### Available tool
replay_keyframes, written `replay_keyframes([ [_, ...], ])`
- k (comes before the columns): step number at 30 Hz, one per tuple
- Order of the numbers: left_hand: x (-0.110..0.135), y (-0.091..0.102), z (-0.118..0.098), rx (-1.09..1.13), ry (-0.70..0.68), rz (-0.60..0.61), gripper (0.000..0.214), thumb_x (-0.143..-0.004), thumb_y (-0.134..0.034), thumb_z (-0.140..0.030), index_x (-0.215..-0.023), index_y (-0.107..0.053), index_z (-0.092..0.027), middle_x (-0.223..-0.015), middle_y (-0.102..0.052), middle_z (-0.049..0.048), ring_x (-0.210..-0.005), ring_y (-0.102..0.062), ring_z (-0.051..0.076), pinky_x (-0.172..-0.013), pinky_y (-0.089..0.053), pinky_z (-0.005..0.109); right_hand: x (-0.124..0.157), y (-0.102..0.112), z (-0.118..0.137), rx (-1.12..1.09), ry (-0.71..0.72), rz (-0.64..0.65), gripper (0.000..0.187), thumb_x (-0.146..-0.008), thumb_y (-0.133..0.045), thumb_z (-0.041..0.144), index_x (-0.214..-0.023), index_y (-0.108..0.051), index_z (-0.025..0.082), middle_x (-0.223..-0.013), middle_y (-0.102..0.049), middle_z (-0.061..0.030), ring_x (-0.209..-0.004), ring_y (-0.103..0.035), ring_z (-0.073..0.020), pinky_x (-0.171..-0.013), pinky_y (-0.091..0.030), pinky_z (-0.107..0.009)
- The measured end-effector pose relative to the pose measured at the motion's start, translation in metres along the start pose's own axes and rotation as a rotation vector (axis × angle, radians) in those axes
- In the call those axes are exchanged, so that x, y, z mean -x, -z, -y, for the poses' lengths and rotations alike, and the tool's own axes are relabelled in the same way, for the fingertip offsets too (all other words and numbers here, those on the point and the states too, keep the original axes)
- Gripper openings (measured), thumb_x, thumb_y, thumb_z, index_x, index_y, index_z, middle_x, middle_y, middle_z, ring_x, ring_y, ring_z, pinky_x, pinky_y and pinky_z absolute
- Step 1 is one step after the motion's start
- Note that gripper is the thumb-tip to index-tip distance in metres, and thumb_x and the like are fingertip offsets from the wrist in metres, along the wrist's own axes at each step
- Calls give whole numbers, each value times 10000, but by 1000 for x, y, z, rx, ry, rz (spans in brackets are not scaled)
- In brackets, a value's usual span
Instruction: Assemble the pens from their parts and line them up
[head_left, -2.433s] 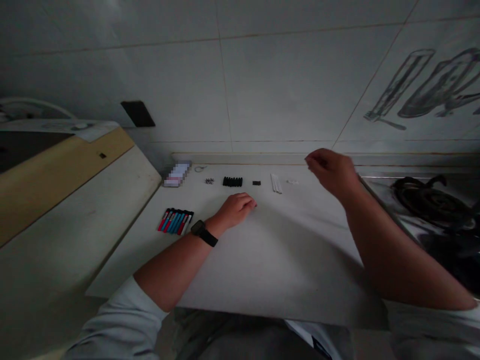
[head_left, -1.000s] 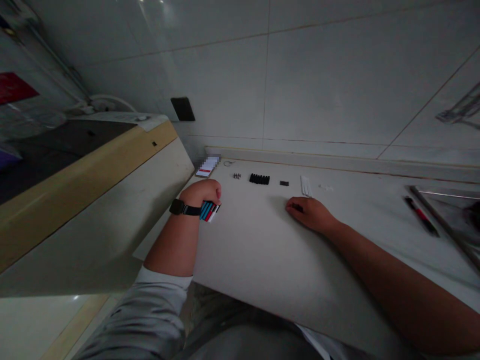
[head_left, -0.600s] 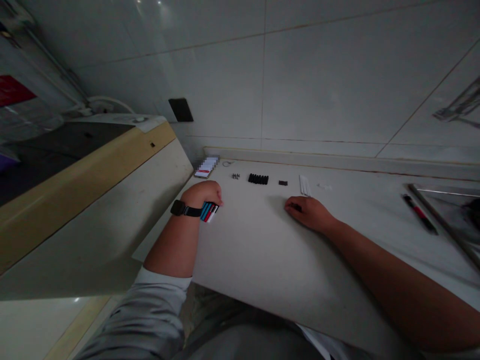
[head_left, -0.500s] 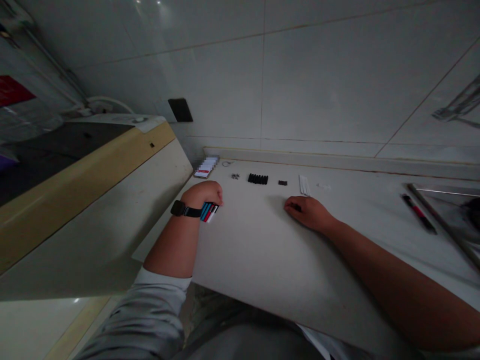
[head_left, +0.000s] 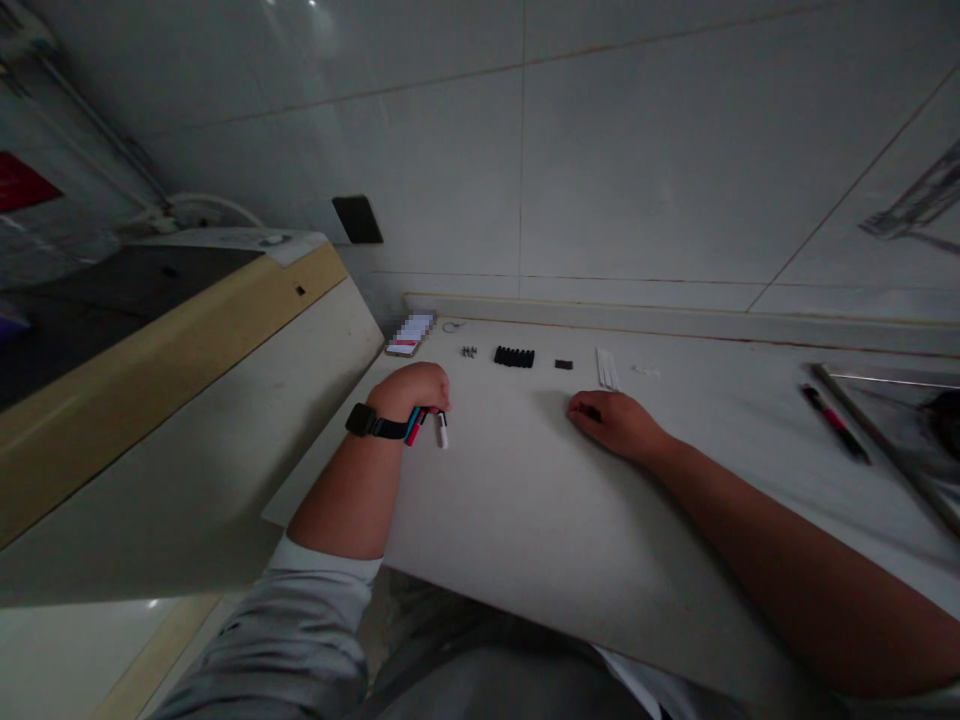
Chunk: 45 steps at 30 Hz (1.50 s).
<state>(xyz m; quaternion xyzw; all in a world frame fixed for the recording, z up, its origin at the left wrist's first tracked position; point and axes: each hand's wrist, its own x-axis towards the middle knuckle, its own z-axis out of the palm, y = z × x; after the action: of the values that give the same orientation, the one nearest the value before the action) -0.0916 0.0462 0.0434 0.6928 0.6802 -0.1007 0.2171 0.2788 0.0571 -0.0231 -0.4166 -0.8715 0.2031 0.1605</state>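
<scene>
My left hand (head_left: 421,386), with a black watch on its wrist, is bent down over the tabletop with its fingers closed in a pinch. From under the fingertips sticks out a short white pen barrel (head_left: 442,434) with a dark upper end. Close beside it, partly hidden by the hand and wrist, lie a red barrel (head_left: 413,433) and a blue barrel (head_left: 410,423). My right hand (head_left: 613,420) rests on the table with its fingers curled in. Whether anything small is inside that curl is hidden.
Along the back of the white table (head_left: 510,510) lie small metal pieces (head_left: 469,352), a row of black ribbed cylinders (head_left: 514,357), a dark small block (head_left: 563,365), thin white sticks (head_left: 607,369) and tiny clear pieces (head_left: 645,371). A phone (head_left: 409,336), a red-black pen (head_left: 835,424) and a metal-rimmed tray (head_left: 892,480) flank them.
The white barrel has moved slightly right, apart from the coloured ones, together with my left fingers. My right hand has stayed in place.
</scene>
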Motion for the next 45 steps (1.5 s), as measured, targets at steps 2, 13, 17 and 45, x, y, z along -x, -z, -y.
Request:
replay_keyframes([
  [2, -5, -4, -6, 1, -40, -19, 57, -729, -746, -250, -723, -755, -194, -685, -732, 21, -601, -613, 148, -553, -389, 252, 0, 0, 1, 0, 2, 2, 243, -961, -528, 380, -969, -716, 227, -828, -724, -47, -725, -620, -193, -688, -428, -310],
  [13, -14, -27, -56, 132, -337, -262, 153, -914, -646, -289, -912, -759, -187, -851, -748, 38, -747, -640, 159, -659, -420, 258, 1, 1, 4, 12, 2, -3, 219, -957, -531, 354, -976, -709, 229, -870, -725, -48, -728, -617, -181, -683, -416, -288],
  [17, -12, -25, -45, 115, -584, -217, 229, -830, -751, -272, -1054, -766, -226, -1010, -709, 40, -855, -631, 170, -743, -454, 254, 1, 2, 5, 21, 9, -10, 208, -952, -537, 343, -966, -711, 230, -864, -723, -47, -722, -608, -177, -680, -409, -284],
  [45, -22, -77, -100, 206, -747, -605, 415, -851, -813, -228, -1232, -648, -212, -1148, -696, 71, -1040, -667, 230, -925, -550, 383, -6, -8, 2, -764, -89, -313, 370, -868, -686, 559, -1006, -669, 216, -783, -632, 2, -673, -546, -144, -632, -430, -283],
])
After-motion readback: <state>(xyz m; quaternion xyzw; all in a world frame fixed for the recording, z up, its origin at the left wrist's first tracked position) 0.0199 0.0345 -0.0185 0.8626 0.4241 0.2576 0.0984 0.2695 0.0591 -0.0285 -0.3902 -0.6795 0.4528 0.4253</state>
